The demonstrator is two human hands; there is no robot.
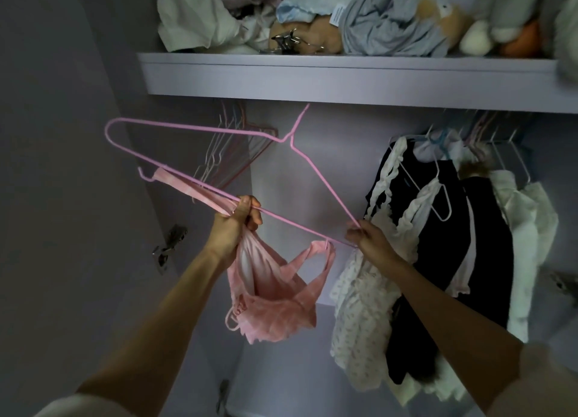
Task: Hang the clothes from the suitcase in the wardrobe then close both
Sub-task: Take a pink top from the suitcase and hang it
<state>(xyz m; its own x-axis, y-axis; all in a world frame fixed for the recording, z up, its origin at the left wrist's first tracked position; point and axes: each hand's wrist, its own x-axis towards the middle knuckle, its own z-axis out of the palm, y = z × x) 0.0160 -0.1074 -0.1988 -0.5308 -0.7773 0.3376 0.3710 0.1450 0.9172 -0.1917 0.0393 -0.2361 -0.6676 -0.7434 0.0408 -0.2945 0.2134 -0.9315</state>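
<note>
A pink wire hanger [200, 130] is held tilted in front of the open wardrobe, its hook pointing up toward the shelf. A pink strappy garment [272, 304] dangles from its lower bar, one strap caught on the left notch and the other hooked near the right end. My left hand [237, 226] grips the bunched garment and the bar at mid-length. My right hand [369, 238] pinches the hanger's right corner. The suitcase is out of view.
The shelf [312, 79] above holds piled clothes and soft toys [406, 19]. Several empty wire hangers [231, 144] hang at the left under it. Black and white garments [438, 244] hang on the right. A wardrobe door with hinges [170, 244] stands at the left.
</note>
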